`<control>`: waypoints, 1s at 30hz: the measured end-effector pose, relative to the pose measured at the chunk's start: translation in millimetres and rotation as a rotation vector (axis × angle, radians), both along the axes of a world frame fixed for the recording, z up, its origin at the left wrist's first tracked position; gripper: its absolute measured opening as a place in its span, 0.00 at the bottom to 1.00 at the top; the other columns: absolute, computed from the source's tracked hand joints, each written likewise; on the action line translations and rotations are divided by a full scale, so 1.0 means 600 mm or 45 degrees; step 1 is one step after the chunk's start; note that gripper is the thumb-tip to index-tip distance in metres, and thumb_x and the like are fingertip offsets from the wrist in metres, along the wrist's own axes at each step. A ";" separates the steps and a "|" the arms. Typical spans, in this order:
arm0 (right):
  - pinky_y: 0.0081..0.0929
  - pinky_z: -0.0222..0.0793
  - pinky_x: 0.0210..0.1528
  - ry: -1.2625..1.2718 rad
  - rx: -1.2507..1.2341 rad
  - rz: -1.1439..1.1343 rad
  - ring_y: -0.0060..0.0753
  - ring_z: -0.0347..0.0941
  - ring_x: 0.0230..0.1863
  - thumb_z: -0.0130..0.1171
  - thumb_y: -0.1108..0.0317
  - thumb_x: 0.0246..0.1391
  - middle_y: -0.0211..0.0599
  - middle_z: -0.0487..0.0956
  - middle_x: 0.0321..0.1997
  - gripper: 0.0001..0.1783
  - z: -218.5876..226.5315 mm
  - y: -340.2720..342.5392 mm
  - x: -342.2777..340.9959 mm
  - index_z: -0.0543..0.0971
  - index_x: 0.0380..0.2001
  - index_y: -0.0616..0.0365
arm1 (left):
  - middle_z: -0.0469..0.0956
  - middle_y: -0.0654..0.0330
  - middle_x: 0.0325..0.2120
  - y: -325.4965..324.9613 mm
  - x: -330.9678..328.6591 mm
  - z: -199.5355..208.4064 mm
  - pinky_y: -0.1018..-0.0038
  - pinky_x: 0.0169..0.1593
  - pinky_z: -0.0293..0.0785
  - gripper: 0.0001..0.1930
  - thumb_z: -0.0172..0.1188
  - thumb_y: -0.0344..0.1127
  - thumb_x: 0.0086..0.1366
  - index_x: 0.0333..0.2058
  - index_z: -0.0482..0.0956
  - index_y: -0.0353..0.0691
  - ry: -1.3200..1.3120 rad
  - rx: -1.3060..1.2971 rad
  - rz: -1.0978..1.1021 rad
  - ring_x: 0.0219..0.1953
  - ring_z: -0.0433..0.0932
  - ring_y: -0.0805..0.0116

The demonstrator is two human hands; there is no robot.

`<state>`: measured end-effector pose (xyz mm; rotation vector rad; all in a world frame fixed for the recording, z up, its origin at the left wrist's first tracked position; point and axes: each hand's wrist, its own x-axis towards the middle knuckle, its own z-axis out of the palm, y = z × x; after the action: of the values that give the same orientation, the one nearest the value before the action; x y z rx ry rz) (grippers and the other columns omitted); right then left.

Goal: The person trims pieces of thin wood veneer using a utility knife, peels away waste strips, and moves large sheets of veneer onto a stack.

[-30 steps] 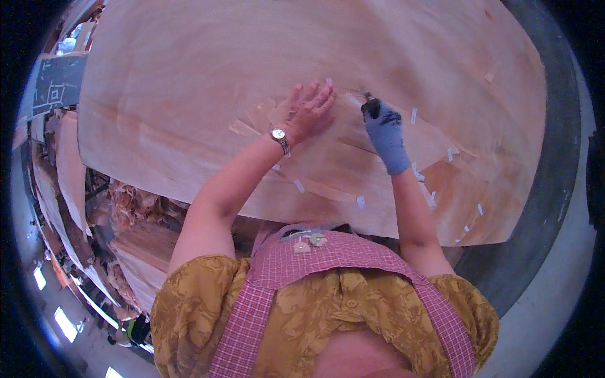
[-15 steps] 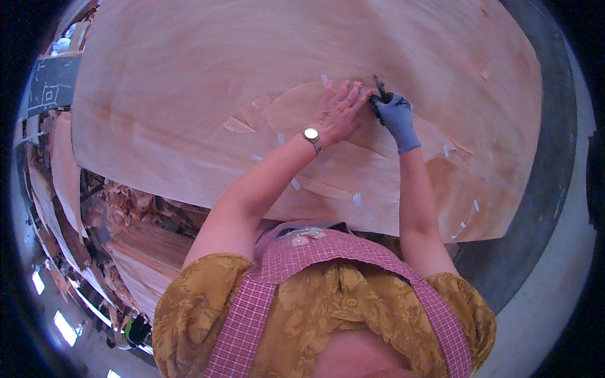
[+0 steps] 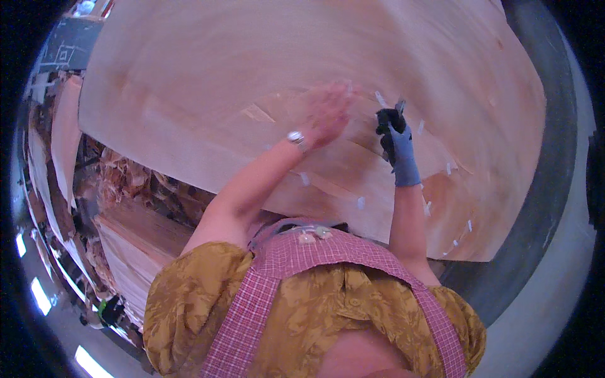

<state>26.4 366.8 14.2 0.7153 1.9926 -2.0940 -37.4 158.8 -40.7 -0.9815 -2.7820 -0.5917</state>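
Observation:
A large pale wood veneer sheet [image 3: 189,82] spreads out in front of me. My left hand [image 3: 329,113], bare and wearing a silver watch [image 3: 296,138] at the wrist, is over a patched area of the sheet with its fingers stretched out. Motion blurs it, so contact with the wood is unclear. To its right, my right hand [image 3: 398,143] in a blue and black glove closes around a dark hand tool [image 3: 401,106] with a greyish tip; its exact kind is hard to make out. A white tape strip [image 3: 380,99] shows just left of that tip.
Several small tape pieces [image 3: 361,203] dot the sheet. A loose veneer scrap [image 3: 258,113] lies left of my left hand. Veneer stacks [image 3: 142,233] and crumpled offcuts [image 3: 123,179] are at the left. A dark curved edge [image 3: 535,208] borders the sheet at the right.
My right hand has drawn back toward me, away from my left hand, with the tool still in it. My left hand has shifted slightly left. The whole view has tilted a little.

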 end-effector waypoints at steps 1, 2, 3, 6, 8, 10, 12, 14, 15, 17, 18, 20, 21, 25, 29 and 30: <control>0.15 0.56 0.18 -0.016 0.013 0.034 0.15 0.66 0.19 0.58 0.62 0.60 0.28 0.81 0.31 0.10 0.005 -0.015 -0.013 0.78 0.41 0.53 | 0.59 0.61 0.66 -0.053 0.019 0.008 0.46 0.67 0.45 0.36 0.58 0.55 0.60 0.65 0.61 0.53 -0.001 -0.024 0.113 0.69 0.53 0.56; 0.15 0.56 0.18 -0.038 0.028 0.068 0.15 0.66 0.19 0.58 0.62 0.60 0.28 0.81 0.32 0.10 0.021 -0.041 -0.028 0.78 0.42 0.53 | 0.59 0.61 0.66 -0.103 0.032 0.015 0.47 0.67 0.45 0.36 0.57 0.56 0.61 0.65 0.61 0.52 -0.007 -0.046 0.227 0.69 0.52 0.56; 0.14 0.56 0.18 -0.059 0.044 0.108 0.15 0.66 0.19 0.58 0.62 0.60 0.28 0.81 0.32 0.11 0.028 -0.064 -0.042 0.78 0.42 0.53 | 0.58 0.61 0.66 -0.144 0.034 0.025 0.48 0.68 0.43 0.36 0.56 0.57 0.61 0.65 0.60 0.51 -0.041 -0.073 0.279 0.70 0.51 0.56; 0.13 0.58 0.20 -0.008 0.052 0.377 0.15 0.69 0.21 0.58 0.62 0.60 0.30 0.81 0.33 0.13 0.016 -0.132 -0.092 0.77 0.44 0.55 | 0.55 0.60 0.67 -0.263 0.039 0.044 0.46 0.68 0.38 0.40 0.57 0.59 0.59 0.66 0.59 0.46 -0.095 -0.188 0.402 0.71 0.47 0.54; 0.14 0.60 0.22 0.106 0.079 0.468 0.16 0.70 0.23 0.59 0.62 0.60 0.32 0.80 0.32 0.14 0.005 -0.185 -0.114 0.76 0.45 0.57 | 0.55 0.59 0.68 -0.304 0.036 0.050 0.45 0.69 0.36 0.42 0.58 0.59 0.58 0.66 0.58 0.44 -0.042 -0.277 0.541 0.71 0.46 0.52; 0.16 0.63 0.23 0.296 0.042 0.508 0.18 0.73 0.24 0.60 0.62 0.58 0.34 0.80 0.33 0.15 -0.008 -0.232 -0.138 0.75 0.45 0.59 | 0.55 0.59 0.68 -0.329 0.031 0.056 0.46 0.69 0.37 0.42 0.59 0.58 0.58 0.66 0.57 0.43 0.097 -0.379 0.787 0.71 0.46 0.51; 0.31 0.70 0.32 0.221 0.541 0.638 0.38 0.77 0.32 0.64 0.53 0.53 0.46 0.80 0.37 0.25 -0.072 -0.236 -0.166 0.72 0.46 0.61 | 0.56 0.59 0.67 -0.307 0.036 0.047 0.48 0.69 0.39 0.41 0.59 0.55 0.59 0.66 0.58 0.42 0.068 -0.176 0.626 0.70 0.49 0.53; 0.41 0.73 0.38 0.137 0.948 0.717 0.52 0.78 0.37 0.67 0.46 0.47 0.54 0.80 0.39 0.33 -0.082 -0.240 -0.174 0.71 0.45 0.61 | 0.59 0.59 0.66 -0.261 0.045 0.047 0.50 0.69 0.42 0.39 0.59 0.55 0.60 0.65 0.60 0.43 0.021 -0.082 0.455 0.69 0.52 0.56; 0.44 0.73 0.39 0.098 1.104 0.744 0.55 0.78 0.38 0.67 0.43 0.45 0.56 0.79 0.40 0.35 -0.056 -0.252 -0.178 0.71 0.44 0.61 | 0.61 0.59 0.65 -0.238 0.047 0.051 0.52 0.69 0.43 0.38 0.57 0.56 0.61 0.64 0.61 0.44 -0.013 -0.089 0.376 0.68 0.54 0.58; 0.47 0.72 0.39 0.037 1.302 0.744 0.57 0.77 0.40 0.68 0.38 0.42 0.58 0.78 0.41 0.38 -0.035 -0.245 -0.164 0.71 0.42 0.60 | 0.63 0.60 0.64 -0.220 0.049 0.046 0.54 0.69 0.45 0.35 0.56 0.56 0.61 0.63 0.64 0.45 -0.071 -0.070 0.311 0.67 0.57 0.60; 0.47 0.72 0.39 0.020 1.335 0.730 0.57 0.77 0.40 0.67 0.37 0.42 0.57 0.79 0.40 0.38 -0.035 -0.233 -0.154 0.71 0.42 0.59 | 0.64 0.60 0.63 -0.217 0.051 0.034 0.55 0.69 0.46 0.34 0.57 0.55 0.62 0.62 0.65 0.45 -0.096 -0.052 0.335 0.67 0.58 0.61; 0.48 0.72 0.39 0.106 1.353 0.710 0.57 0.77 0.40 0.67 0.36 0.42 0.55 0.79 0.39 0.37 -0.043 -0.210 -0.148 0.71 0.41 0.58 | 0.65 0.60 0.62 -0.218 0.040 0.027 0.56 0.68 0.49 0.31 0.57 0.53 0.62 0.61 0.67 0.45 -0.118 -0.019 0.344 0.66 0.59 0.62; 0.48 0.71 0.38 0.200 1.334 0.692 0.57 0.77 0.40 0.66 0.36 0.42 0.54 0.79 0.38 0.37 -0.047 -0.196 -0.140 0.71 0.41 0.57 | 0.66 0.60 0.61 -0.218 0.037 0.034 0.57 0.67 0.51 0.30 0.58 0.52 0.62 0.60 0.68 0.45 -0.117 -0.007 0.316 0.65 0.60 0.61; 0.49 0.71 0.37 0.175 1.420 0.735 0.57 0.76 0.38 0.66 0.39 0.45 0.50 0.79 0.36 0.31 -0.054 -0.162 -0.105 0.72 0.41 0.53 | 0.67 0.60 0.60 -0.213 -0.007 0.076 0.59 0.62 0.57 0.26 0.57 0.48 0.64 0.58 0.70 0.45 -0.545 -0.123 0.161 0.62 0.63 0.60; 0.41 0.71 0.42 0.583 1.574 0.162 0.50 0.75 0.45 0.57 0.67 0.55 0.49 0.78 0.40 0.12 -0.029 -0.038 -0.022 0.77 0.41 0.60 | 0.62 0.57 0.64 -0.274 -0.068 0.004 0.51 0.65 0.49 0.33 0.59 0.48 0.61 0.64 0.64 0.52 0.033 -0.042 0.456 0.66 0.57 0.55; 0.41 0.70 0.44 0.626 1.720 -0.039 0.49 0.75 0.46 0.54 0.71 0.56 0.48 0.79 0.42 0.10 -0.039 0.029 0.015 0.77 0.40 0.62 | 0.59 0.56 0.66 -0.281 -0.085 0.010 0.48 0.66 0.45 0.34 0.57 0.50 0.62 0.65 0.61 0.53 0.078 -0.037 0.542 0.67 0.55 0.54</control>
<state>35.5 384.1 -9.3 0.3094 3.5702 -0.6385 -88.2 -9.9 -34.4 -0.3783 -2.8212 -0.4492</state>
